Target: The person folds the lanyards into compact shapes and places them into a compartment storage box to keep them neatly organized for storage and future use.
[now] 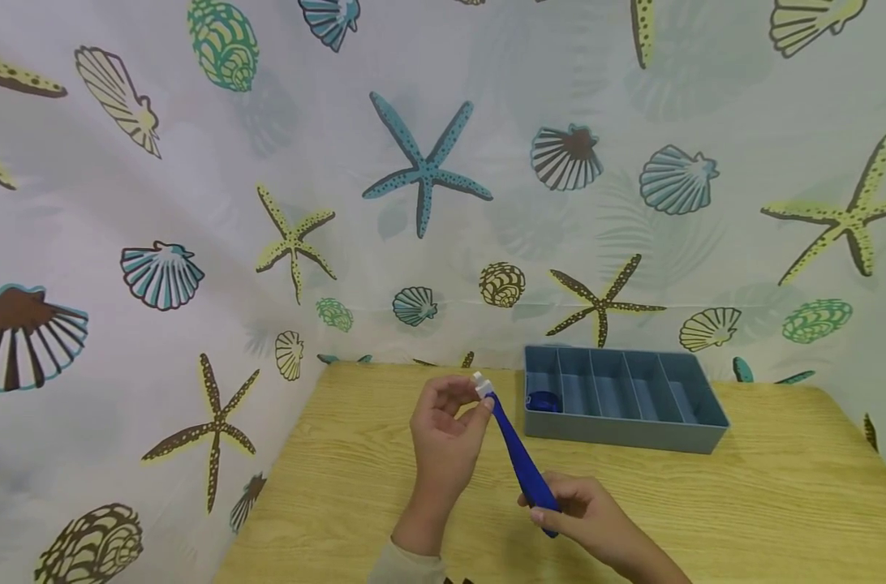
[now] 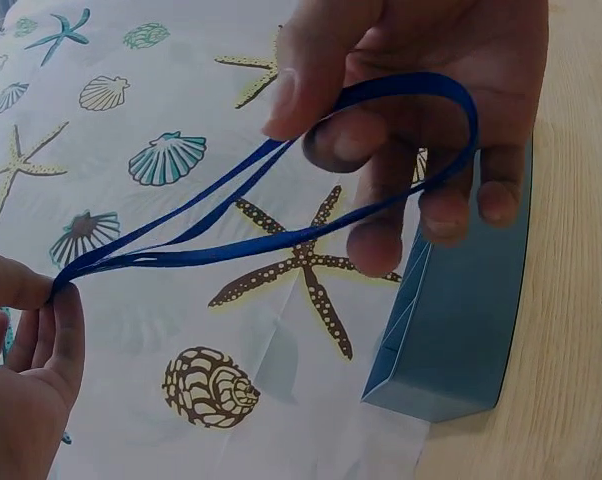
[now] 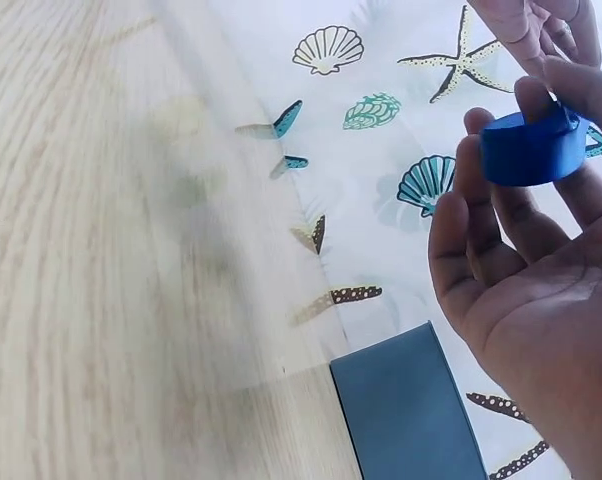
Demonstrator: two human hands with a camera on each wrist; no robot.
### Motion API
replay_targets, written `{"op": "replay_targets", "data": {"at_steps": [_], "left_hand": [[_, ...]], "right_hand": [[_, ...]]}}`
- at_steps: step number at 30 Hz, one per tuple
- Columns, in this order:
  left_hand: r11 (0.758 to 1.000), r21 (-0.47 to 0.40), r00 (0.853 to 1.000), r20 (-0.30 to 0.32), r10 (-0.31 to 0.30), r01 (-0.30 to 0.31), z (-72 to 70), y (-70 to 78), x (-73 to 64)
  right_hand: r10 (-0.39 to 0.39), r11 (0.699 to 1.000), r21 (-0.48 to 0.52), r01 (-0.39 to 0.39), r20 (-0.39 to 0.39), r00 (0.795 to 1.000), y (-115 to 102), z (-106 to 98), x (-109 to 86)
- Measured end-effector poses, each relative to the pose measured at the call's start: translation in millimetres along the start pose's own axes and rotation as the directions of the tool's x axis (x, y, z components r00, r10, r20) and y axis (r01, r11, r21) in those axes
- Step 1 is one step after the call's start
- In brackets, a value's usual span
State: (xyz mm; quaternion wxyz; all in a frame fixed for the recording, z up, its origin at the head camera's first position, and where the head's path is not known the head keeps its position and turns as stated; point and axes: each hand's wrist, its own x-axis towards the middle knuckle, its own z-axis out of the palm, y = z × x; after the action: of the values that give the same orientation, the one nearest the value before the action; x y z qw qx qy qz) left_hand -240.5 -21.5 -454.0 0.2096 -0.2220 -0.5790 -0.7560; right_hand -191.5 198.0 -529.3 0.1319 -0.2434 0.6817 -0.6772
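A blue ribbon [image 1: 518, 454] with a white end piece [image 1: 483, 385] stretches slantwise between both hands above the table. My left hand [image 1: 445, 434] pinches it near the white end with thumb and fingers. Lower down and to the right, my right hand [image 1: 589, 515] grips the ribbon's other end. In the left wrist view the ribbon [image 2: 266, 243] makes a long loop, rounded by the left hand's [image 2: 401, 45] fingers and drawn together in the right hand's [image 2: 31, 370] pinch. The right wrist view has a wide bend of ribbon [image 3: 534, 150] over the right hand's fingers.
Behind the right hand stands a grey-blue tray [image 1: 625, 431] with several narrow compartments. A coiled blue item [image 1: 544, 401] lies in its leftmost one. The wood-grain table [image 1: 355, 454] meets a white cloth [image 1: 487, 97] printed with shells and starfish at the back and left.
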Motion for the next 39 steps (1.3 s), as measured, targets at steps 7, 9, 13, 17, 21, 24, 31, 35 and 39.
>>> {"op": "replay_targets", "data": {"at_steps": [7,9,13,17,21,24,31,35,39], "left_hand": [[1.0,0.023,0.995,-0.103,0.014,-0.012,-12.8,1.2,5.3],[1.0,0.025,0.992,-0.124,0.012,-0.009,-16.8,0.7,6.9],[1.0,0.013,0.992,-0.128,-0.002,0.004,-20.8,-0.7,8.1],[1.0,0.006,0.992,-0.125,-0.006,0.007,-21.9,-1.1,7.0],[1.0,0.005,0.992,-0.13,-0.004,0.005,-21.8,-0.8,6.1],[1.0,0.007,0.991,-0.13,-0.012,0.013,-21.5,-0.5,5.4],[0.999,-0.001,0.991,-0.13,-0.033,0.034,-20.1,-0.5,3.8],[0.999,0.0,0.991,-0.132,-0.036,0.036,-18.4,-1.0,4.1],[0.999,-0.004,0.989,-0.141,-0.049,0.049,-17.2,-1.5,3.9]], "right_hand": [[0.05,0.998,-0.015,-0.053,-0.14,0.989,1.7,-5.1,-13.7],[0.034,0.999,0.03,-0.03,-0.173,0.984,0.8,-8.8,-17.6],[0.019,0.993,0.114,0.006,-0.215,0.976,-3.0,-14.1,-23.0],[0.026,0.995,0.1,-0.001,-0.253,0.967,-5.6,-13.5,-25.0],[-0.01,0.998,0.058,0.027,-0.283,0.959,-6.6,-11.1,-27.2],[-0.083,0.992,0.068,0.106,-0.288,0.954,-7.4,-10.1,-29.4],[-0.143,0.987,0.021,0.162,-0.377,0.915,-10.2,-9.4,-29.1],[-0.159,0.987,-0.039,0.158,-0.449,0.88,-9.9,-9.1,-28.7],[-0.165,0.984,-0.019,0.179,-0.493,0.854,-9.5,-10.3,-28.6]]}}
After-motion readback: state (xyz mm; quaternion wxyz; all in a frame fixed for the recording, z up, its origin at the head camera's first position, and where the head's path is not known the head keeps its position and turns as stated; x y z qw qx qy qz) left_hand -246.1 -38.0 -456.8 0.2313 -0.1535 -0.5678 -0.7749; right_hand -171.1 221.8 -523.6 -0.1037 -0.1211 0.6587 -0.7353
